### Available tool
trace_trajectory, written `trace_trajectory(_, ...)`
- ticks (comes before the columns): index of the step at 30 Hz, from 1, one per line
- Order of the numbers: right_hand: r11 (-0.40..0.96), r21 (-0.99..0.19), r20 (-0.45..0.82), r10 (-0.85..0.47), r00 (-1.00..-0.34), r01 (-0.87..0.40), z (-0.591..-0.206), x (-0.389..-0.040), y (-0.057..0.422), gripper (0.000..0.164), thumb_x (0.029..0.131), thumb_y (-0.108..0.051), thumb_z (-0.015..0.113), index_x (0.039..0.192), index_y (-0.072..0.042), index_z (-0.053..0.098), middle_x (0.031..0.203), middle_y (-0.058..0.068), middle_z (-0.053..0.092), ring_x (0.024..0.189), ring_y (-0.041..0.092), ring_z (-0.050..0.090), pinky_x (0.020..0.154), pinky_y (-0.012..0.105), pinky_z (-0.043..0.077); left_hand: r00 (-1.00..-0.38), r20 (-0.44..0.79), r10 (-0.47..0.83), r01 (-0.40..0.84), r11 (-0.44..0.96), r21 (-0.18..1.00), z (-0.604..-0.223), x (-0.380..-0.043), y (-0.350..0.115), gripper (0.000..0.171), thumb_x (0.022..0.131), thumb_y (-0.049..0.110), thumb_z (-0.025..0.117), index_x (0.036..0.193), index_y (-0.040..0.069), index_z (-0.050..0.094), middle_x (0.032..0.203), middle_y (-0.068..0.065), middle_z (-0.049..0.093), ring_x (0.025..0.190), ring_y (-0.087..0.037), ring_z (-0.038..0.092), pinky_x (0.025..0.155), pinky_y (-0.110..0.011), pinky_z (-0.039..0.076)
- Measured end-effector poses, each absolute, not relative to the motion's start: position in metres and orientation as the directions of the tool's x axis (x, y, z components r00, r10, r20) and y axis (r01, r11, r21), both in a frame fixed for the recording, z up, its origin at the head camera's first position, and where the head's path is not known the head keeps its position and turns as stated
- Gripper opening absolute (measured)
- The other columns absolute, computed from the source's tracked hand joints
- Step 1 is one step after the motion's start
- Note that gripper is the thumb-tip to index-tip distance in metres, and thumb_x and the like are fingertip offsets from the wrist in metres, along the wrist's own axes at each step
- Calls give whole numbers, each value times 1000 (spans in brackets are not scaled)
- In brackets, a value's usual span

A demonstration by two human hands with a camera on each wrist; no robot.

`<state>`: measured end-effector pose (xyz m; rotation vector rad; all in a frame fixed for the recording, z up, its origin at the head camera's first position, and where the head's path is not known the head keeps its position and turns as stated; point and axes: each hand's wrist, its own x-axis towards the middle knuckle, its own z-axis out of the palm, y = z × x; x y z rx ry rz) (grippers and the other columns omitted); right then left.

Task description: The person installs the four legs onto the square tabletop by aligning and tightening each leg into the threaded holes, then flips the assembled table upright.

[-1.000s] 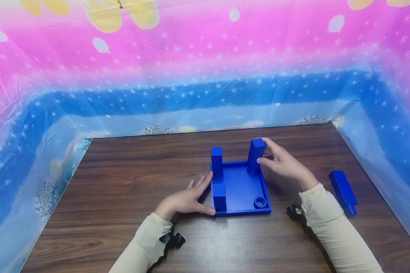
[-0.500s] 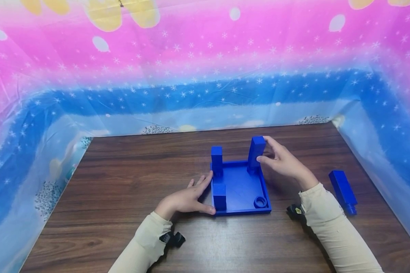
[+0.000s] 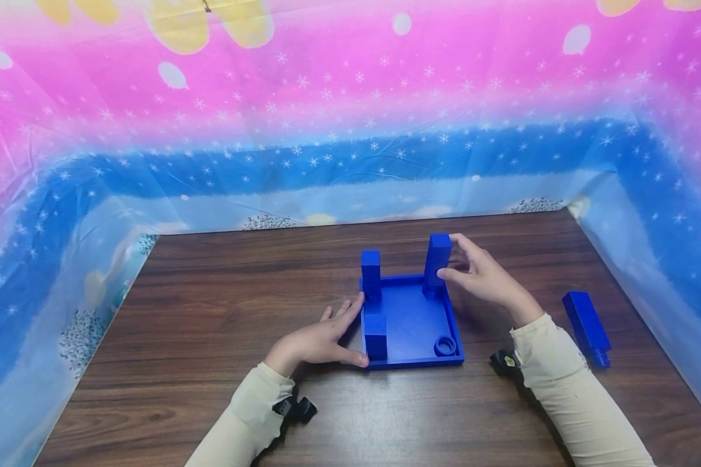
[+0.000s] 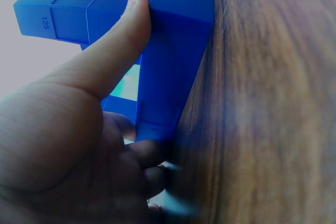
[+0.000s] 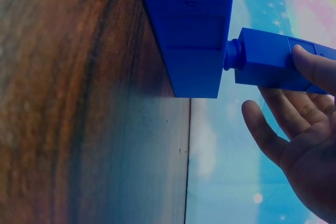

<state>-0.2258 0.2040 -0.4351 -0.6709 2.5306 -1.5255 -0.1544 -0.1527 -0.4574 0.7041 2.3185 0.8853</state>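
Presently pinching a blue post point(image 3: 437, 259), neck down at the far right corner of a blue tray point(image 3: 411, 324), with the fingers of the right hand point(image 3: 489, 279); touching the tray's left side with the left hand's point(image 3: 317, 338) extended fingers, with a loose post point(image 3: 587, 326) lying on the worktop point(image 3: 181, 337), right of the tray.
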Motion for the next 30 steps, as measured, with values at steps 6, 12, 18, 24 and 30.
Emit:
trace_trajectory(6, 400, -852, 149, -433, -889, -338, -434, -226, 205, 50, 98, -6, 75, 140, -1, 48, 125, 20, 72, 121, 36, 67, 89, 36, 60, -708, -298, 640, 276, 639, 718, -460, -155, -153, 125, 90, 53, 81, 170, 18, -9, 176, -12, -3, 161, -29, -10, 128, -50, -13)
trace_trajectory(12, 388, -852, 165, -438, -884, -352, -433, -226, 205, 48, 94, -4, 79, 133, -4, 51, 117, 17, 75, 113, 33, 70, 85, 32, 61, -709, -297, 640, 277, 639, 717, -461, -155, -154, 125, 90, 54, 81, 170, 18, -8, 176, -13, -3, 161, -29, -10, 128, -51, -13)
trace_trajectory(18, 395, -844, 176, -436, -883, -363, -433, -226, 205, 51, 92, -3, 81, 134, -3, 52, 112, 17, 76, 106, 31, 71, 83, 32, 61, -708, -305, 637, 275, 646, 712, -460, -155, -154, 124, 91, 52, 80, 170, 19, -9, 176, -12, -3, 161, -28, -10, 128, -50, -13)
trace_trajectory(24, 410, -833, 181, -434, -883, -372, -435, -226, 204, 58, 91, -5, 83, 140, -4, 52, 110, 16, 75, 101, 29, 71, 84, 35, 62, -708, -309, 635, 275, 651, 707, -460, -156, -154, 123, 91, 51, 80, 170, 20, -9, 176, -12, -3, 161, -28, -10, 128, -50, -13)
trace_trajectory(30, 434, -810, 192, -437, -879, -393, -436, -227, 203, 71, 91, -8, 84, 153, -4, 49, 116, 15, 74, 99, 29, 72, 85, 44, 61, -703, -288, 651, 279, 624, 729, -463, -156, -155, 126, 89, 57, 80, 170, 19, -9, 176, -14, -3, 161, -30, -9, 128, -52, -14)
